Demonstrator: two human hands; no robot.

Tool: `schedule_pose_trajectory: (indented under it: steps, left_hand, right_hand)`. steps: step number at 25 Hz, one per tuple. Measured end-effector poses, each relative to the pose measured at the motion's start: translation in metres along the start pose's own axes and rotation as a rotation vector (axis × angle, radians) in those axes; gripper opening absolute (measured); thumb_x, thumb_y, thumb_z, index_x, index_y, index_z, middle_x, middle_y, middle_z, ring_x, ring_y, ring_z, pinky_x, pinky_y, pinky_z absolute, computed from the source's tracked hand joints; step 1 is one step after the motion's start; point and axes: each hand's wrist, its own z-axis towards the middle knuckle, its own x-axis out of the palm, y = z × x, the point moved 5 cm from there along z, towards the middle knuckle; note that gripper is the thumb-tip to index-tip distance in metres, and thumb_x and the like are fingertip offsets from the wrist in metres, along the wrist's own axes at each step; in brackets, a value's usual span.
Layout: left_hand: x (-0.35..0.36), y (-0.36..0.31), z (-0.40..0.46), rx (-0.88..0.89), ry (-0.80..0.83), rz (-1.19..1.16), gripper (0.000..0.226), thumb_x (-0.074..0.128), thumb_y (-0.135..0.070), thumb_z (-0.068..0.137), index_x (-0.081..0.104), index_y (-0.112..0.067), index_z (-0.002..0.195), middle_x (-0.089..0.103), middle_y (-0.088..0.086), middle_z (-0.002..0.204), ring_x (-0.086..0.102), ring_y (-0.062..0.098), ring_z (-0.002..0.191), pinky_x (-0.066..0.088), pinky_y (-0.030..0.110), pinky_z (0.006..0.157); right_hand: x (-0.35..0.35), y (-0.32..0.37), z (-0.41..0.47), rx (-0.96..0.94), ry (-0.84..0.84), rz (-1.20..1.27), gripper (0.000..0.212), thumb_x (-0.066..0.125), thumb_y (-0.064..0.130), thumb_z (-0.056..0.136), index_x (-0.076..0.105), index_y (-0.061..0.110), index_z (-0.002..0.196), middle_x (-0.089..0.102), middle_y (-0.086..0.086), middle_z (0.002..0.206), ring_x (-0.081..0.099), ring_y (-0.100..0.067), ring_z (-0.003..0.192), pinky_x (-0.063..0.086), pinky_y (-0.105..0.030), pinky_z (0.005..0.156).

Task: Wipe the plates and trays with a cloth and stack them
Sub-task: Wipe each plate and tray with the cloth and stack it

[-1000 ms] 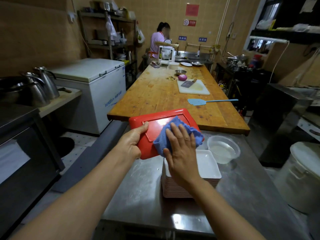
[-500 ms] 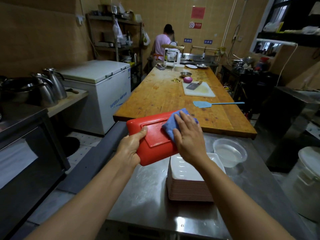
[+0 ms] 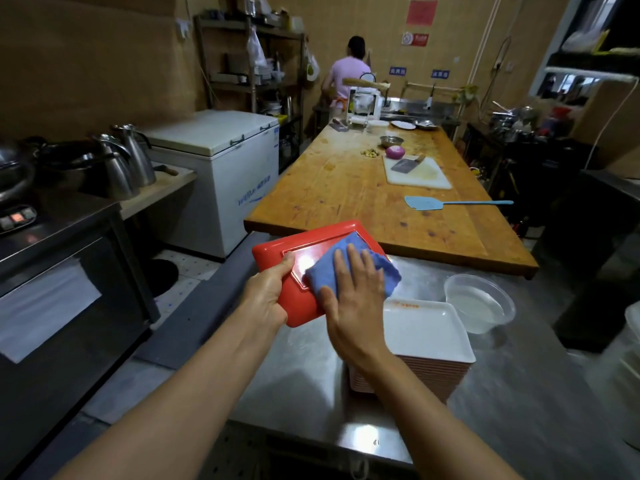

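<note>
Head view: my left hand [image 3: 266, 299] grips the red tray [image 3: 298, 268] above the steel table's [image 3: 502, 410] far-left edge, while my right hand [image 3: 353, 296], fingers flat, presses the blue cloth [image 3: 349, 265] onto it. The stack of white plates [image 3: 422, 344] beside it suggests the job is underway; this tray remains unstacked.

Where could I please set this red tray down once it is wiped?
Bare steel table lies left of the white plate stack, under the red rectangular tray. The near wooden counter left of the blue swatter is free too. It is crowded to the right, with the clear plastic bowl beside the stack.
</note>
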Motion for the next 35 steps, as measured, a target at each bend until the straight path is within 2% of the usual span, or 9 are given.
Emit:
schedule_pose_trajectory:
  steps: [4,7,12,17,20,25,29,32,35]
  left_hand:
    - [-0.013,0.001,0.006,0.003,-0.007,-0.017,0.035,0.065,-0.029,0.086,0.063,-0.005,0.111,0.065,0.019,0.112,0.064,0.032,0.085,0.051,0.045,0.079]
    - [-0.029,0.000,0.010,-0.014,-0.010,-0.014,0.023,0.065,-0.028,0.086,0.065,-0.007,0.095,0.066,0.019,0.100,0.063,0.031,0.072,0.050,0.045,0.062]
    - [-0.068,-0.002,0.019,0.001,-0.121,0.032,0.016,0.071,-0.024,0.081,0.059,-0.013,0.079,0.065,0.012,0.076,0.062,0.030,0.065,0.048,0.040,0.052]
    - [-0.107,-0.013,0.033,0.141,-0.160,0.104,0.024,0.075,-0.019,0.078,0.063,-0.014,0.097,0.069,0.013,0.091,0.067,0.032,0.082,0.054,0.051,0.077]
    - [-0.116,-0.023,0.043,0.433,-0.175,0.451,0.015,0.077,-0.019,0.075,0.065,-0.017,0.084,0.071,0.011,0.087,0.068,0.025,0.077,0.056,0.041,0.075]
    - [-0.097,0.003,0.057,0.878,-0.028,1.144,0.016,0.080,-0.022,0.072,0.075,-0.014,0.085,0.069,-0.001,0.073,0.058,0.010,0.064,0.042,0.023,0.056]
    - [-0.088,0.046,0.074,1.075,0.137,1.720,0.017,0.080,-0.020,0.072,0.071,-0.008,0.079,0.067,0.008,0.078,0.064,0.027,0.072,0.051,0.031,0.053]
    - [-0.085,0.067,0.079,1.179,0.209,1.841,0.033,0.090,-0.005,0.044,0.058,-0.009,0.052,0.055,0.004,0.052,0.056,0.023,0.047,0.035,0.022,0.030]
    - [-0.090,0.088,0.088,1.245,0.230,1.908,0.037,0.086,0.005,0.036,0.055,-0.010,0.049,0.051,0.003,0.049,0.052,0.021,0.045,0.028,0.020,0.030]
  right_hand:
    - [0.026,0.024,-0.017,-0.110,0.028,0.057,0.060,0.025,0.049,0.092,0.027,0.024,0.146,0.016,0.003,0.156,0.003,-0.017,0.145,-0.010,-0.035,0.115]
    - [0.025,0.006,-0.008,-0.050,-0.015,0.175,0.046,0.031,0.035,0.096,0.033,0.027,0.142,0.017,0.009,0.152,0.004,-0.013,0.144,-0.011,-0.030,0.114]
    - [0.032,-0.027,0.009,0.163,-0.042,0.316,0.037,0.041,0.005,0.098,0.051,0.012,0.132,0.041,-0.011,0.144,0.034,-0.024,0.135,0.021,-0.038,0.114]
    - [0.052,-0.038,0.015,0.417,0.086,0.411,0.022,0.039,0.010,0.097,0.060,0.004,0.093,0.059,-0.020,0.091,0.062,-0.037,0.075,0.052,-0.044,0.063]
    - [0.058,-0.034,0.014,0.511,0.137,0.505,0.027,0.036,0.015,0.097,0.058,0.019,0.083,0.060,-0.021,0.072,0.057,-0.022,0.045,0.041,-0.024,0.035]
    - [0.057,-0.041,0.011,0.548,0.147,0.503,0.025,0.034,0.012,0.096,0.053,0.007,0.080,0.059,-0.013,0.062,0.052,-0.007,0.035,0.039,-0.020,0.035]
    - [0.051,-0.052,0.009,0.556,0.109,0.466,0.030,0.035,0.009,0.096,0.049,0.016,0.070,0.054,0.000,0.055,0.050,0.002,0.035,0.034,-0.010,0.032]
    - [0.051,-0.061,0.009,0.573,0.092,0.474,0.026,0.036,0.007,0.096,0.050,0.009,0.075,0.051,0.006,0.053,0.048,0.005,0.035,0.031,-0.009,0.032]
    - [0.050,-0.068,0.009,0.570,0.067,0.501,0.023,0.037,0.008,0.097,0.056,0.004,0.083,0.053,0.010,0.053,0.051,0.006,0.040,0.034,-0.008,0.035]
